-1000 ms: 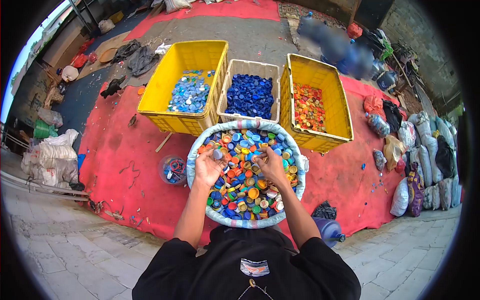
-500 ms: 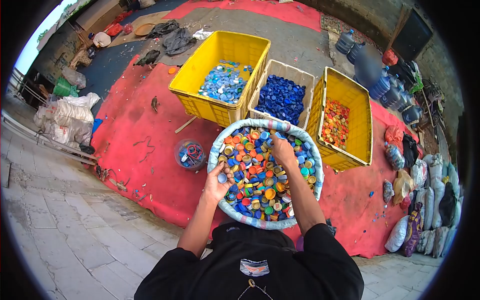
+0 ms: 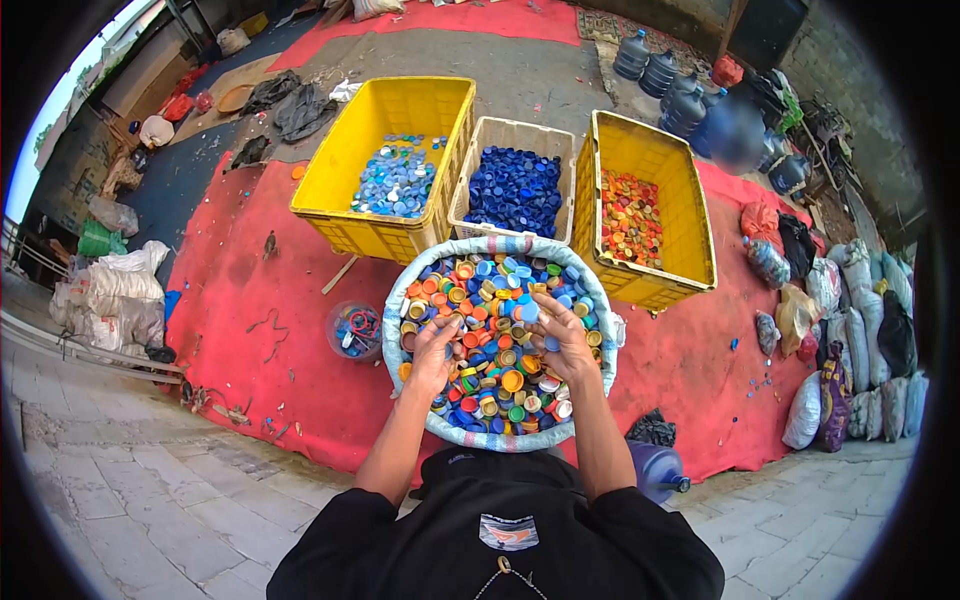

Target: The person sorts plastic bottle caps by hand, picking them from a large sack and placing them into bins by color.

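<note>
A round basket with a pale blue cloth rim (image 3: pixel 397 300) is full of mixed coloured bottle caps (image 3: pixel 490 365). My left hand (image 3: pixel 433 350) is over the left part of the caps, fingers curled, with what looks like a light blue cap partly hidden in them. Over the right part is my right hand (image 3: pixel 562 340), its fingers closed on a light blue cap (image 3: pixel 528 312). Beyond the basket stand a yellow crate (image 3: pixel 330 225) with light blue caps, a white crate (image 3: pixel 460 205) with dark blue caps, and a yellow crate (image 3: pixel 690 240) with orange and red caps.
Left of the basket, a small clear tub (image 3: pixel 355 330) stands on the red sheet (image 3: pixel 230 340). A large blue bottle (image 3: pixel 657 470) lies near my right elbow. Filled sacks (image 3: pixel 803 412) are at the right, water jugs (image 3: pixel 632 55) at the back right, and stacked white bags (image 3: pixel 125 300) at the left.
The view has shifted. My right hand has come back from the far part of the basket and now holds a light blue cap. My left hand has moved inward over the caps.
</note>
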### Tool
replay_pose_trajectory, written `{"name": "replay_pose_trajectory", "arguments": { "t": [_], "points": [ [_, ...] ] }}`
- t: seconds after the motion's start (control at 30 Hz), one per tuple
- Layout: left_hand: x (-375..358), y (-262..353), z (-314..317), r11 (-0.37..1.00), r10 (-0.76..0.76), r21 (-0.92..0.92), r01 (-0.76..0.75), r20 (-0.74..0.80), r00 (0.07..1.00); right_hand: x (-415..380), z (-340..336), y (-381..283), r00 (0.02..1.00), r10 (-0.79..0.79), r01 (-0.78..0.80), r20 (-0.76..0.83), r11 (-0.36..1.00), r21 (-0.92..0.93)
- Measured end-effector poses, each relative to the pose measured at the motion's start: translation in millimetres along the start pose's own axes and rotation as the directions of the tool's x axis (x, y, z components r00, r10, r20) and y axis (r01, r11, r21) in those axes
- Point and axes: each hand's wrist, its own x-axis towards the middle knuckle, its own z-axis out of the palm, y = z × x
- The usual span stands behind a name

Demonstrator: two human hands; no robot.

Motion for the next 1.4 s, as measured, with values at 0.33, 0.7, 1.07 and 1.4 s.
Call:
{"name": "replay_pose_trajectory", "arguments": {
  "t": [0.33, 0.7, 1.07, 1.4],
  "points": [
    [106, 22, 35, 0.349, 0.485, 0.872, -0.344, 0.146, 0.862, -89, -33, 34, 0.982, 0.185, -0.156, -0.042, 0.915, 0.371],
    [142, 25, 71, -0.108, 0.298, 0.987, -0.122, 0.149, 0.943, -111, -17, 54, 0.988, 0.139, -0.110, -0.073, 0.944, 0.312],
    [101, 39, 48, 0.960, 0.019, 0.278, -0.038, 0.072, 0.997, -105, -17, 46, 0.956, 0.160, -0.092, -0.246, 0.959, 0.266],
    [-13, -5, -21, 0.906, -0.145, -0.368, 0.209, 0.195, 0.970, -70, 15, 52, 0.941, 0.324, -0.274, -0.093, 0.896, 0.349]
  ]
}}
